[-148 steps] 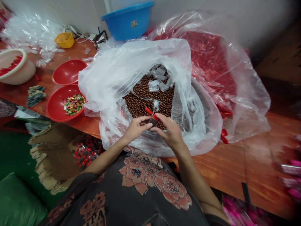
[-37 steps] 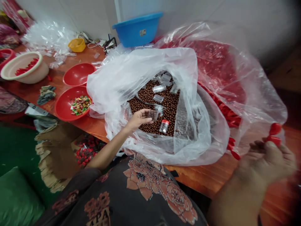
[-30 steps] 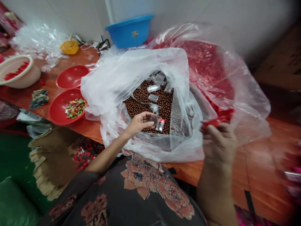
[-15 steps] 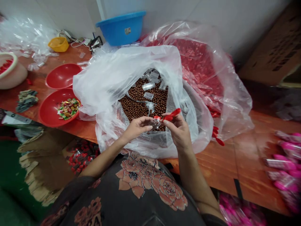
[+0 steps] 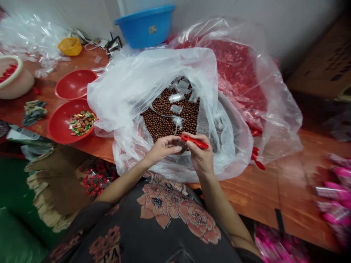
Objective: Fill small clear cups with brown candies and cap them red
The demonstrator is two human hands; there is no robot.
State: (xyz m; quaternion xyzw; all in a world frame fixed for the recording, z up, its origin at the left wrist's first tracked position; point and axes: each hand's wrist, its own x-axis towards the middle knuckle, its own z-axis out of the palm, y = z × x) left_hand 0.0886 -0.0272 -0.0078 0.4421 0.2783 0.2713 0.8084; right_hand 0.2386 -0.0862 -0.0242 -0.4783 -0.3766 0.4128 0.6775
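Note:
My left hand (image 5: 164, 148) and my right hand (image 5: 200, 152) meet above an open transparent plastic bag (image 5: 128, 91) filled with brown chocolate balls (image 5: 167, 117). My left fingers curl around a small transparent vial (image 5: 183, 147), which is mostly hidden. My right hand grips a red plastic spoon (image 5: 195, 141), held level across its fingers. Several empty transparent vials (image 5: 176, 98) lie on the balls near the far side of the opening.
Behind the bag sits a second bag of red items (image 5: 236, 65). A blue basin (image 5: 145, 27) stands at the wall. Left on the wooden table (image 5: 274, 190) are red bowls (image 5: 76, 84), one holding wrapped sweets (image 5: 82, 123). Pink packets (image 5: 336, 197) lie at right.
My right hand has returned from the far right to the middle with the red spoon and now meets my left hand. The spoon has turned from tilted to level. The view has shifted slightly.

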